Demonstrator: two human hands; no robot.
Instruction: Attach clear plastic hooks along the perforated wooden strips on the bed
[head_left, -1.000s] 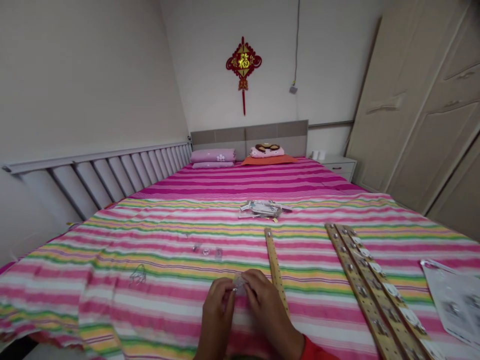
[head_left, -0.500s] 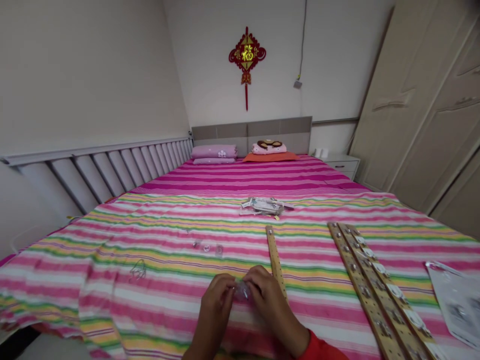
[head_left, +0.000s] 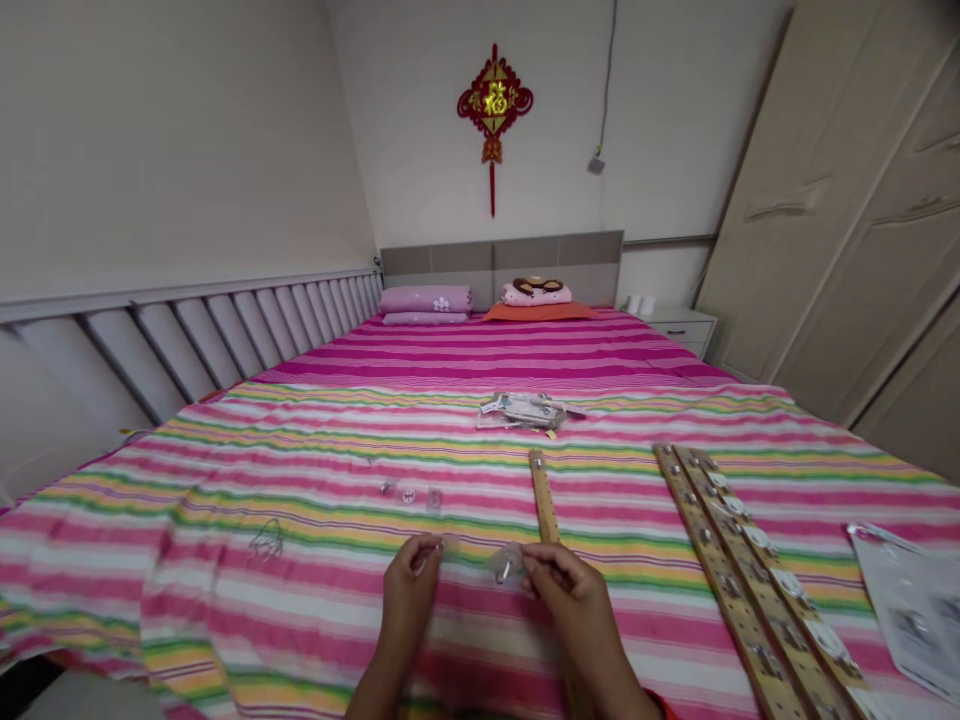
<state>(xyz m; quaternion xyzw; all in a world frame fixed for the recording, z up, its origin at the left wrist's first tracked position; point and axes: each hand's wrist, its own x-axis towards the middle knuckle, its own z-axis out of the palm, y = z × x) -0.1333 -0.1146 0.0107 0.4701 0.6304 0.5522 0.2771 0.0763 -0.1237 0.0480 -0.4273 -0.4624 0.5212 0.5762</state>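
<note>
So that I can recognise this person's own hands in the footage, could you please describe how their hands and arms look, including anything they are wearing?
The left hand and right hand are both bare, with no gloves, and I can make out no ring or watch. A red sleeve shows at the bottom edge of the view beside the right forearm; no sleeve shows on the left forearm.

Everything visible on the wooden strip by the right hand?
A narrow, flat strip of pale wood lying on the striped bedspread, its length running away from the person towards the headboard. A small metal stud sits near its far end; any other fittings are too small to tell. Its near end is hidden behind the right hand, so contact there cannot be told.
</note>
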